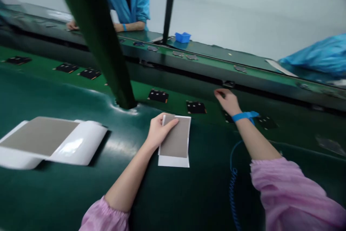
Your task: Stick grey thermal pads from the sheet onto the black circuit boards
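My left hand is closed on a grey sheet with white backing, its thumb lying across the upper part. The sheet is just above the green table mat, and its white margin shows at the bottom and right. Farther right, my right hand is over the green belt with its fingers curled toward the thumb. Anything between those fingertips is hidden or too small to make out. A blue wrist strap circles the right wrist. Nearest to the hands, dark circuit boards lie on the belt, one partly under the right hand.
A stack of grey and white sheets lies on the left. A dark green post rises from the table. The coiled blue cord hangs near my right arm. Across the line are a person in blue and a blue bin.
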Demonstrator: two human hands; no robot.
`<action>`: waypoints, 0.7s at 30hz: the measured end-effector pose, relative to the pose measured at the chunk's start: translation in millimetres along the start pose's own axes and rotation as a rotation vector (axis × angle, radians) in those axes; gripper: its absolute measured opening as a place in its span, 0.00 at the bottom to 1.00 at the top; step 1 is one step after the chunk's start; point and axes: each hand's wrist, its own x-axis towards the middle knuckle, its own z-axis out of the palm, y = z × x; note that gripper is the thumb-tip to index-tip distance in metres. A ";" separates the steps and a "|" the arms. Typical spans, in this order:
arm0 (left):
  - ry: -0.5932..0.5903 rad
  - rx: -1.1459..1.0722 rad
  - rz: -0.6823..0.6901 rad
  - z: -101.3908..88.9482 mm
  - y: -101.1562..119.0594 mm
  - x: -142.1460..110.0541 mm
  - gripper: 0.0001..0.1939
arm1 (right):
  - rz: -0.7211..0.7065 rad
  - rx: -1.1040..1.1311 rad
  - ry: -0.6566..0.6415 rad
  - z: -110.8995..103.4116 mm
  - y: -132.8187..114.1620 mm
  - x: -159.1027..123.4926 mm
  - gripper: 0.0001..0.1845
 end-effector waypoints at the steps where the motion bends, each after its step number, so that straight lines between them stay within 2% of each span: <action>1: -0.001 0.011 -0.012 0.3 1.2 0.5 0.15 | 0.081 -0.048 0.057 -34.6 25.7 -13.8 0.18; 4: 0.017 0.046 -0.051 2.0 6.1 0.2 0.16 | 0.313 -0.173 0.196 -121.9 91.5 -58.9 0.22; 5: 0.025 0.058 -0.061 2.6 7.9 -0.7 0.17 | 0.376 -0.200 0.214 -142.1 108.1 -71.3 0.22; 7: 0.057 0.101 -0.083 3.9 11.5 -3.2 0.18 | 0.478 -0.241 0.220 -167.8 132.6 -88.0 0.22; 10: 0.120 0.186 -0.123 5.6 16.5 -6.9 0.20 | 0.569 -0.264 0.178 -180.9 152.2 -94.6 0.19; 14: 0.161 0.256 -0.203 8.9 24.0 -8.6 0.19 | 0.598 -0.259 0.166 -189.9 159.7 -90.8 0.18; 18: 0.243 0.290 -0.267 14.1 32.7 -8.6 0.20 | 0.564 -0.318 0.226 -205.7 151.2 -98.0 0.19; 21: 0.277 0.305 -0.256 17.0 34.7 -8.8 0.20 | 0.533 -0.368 0.164 -202.8 136.6 -108.1 0.14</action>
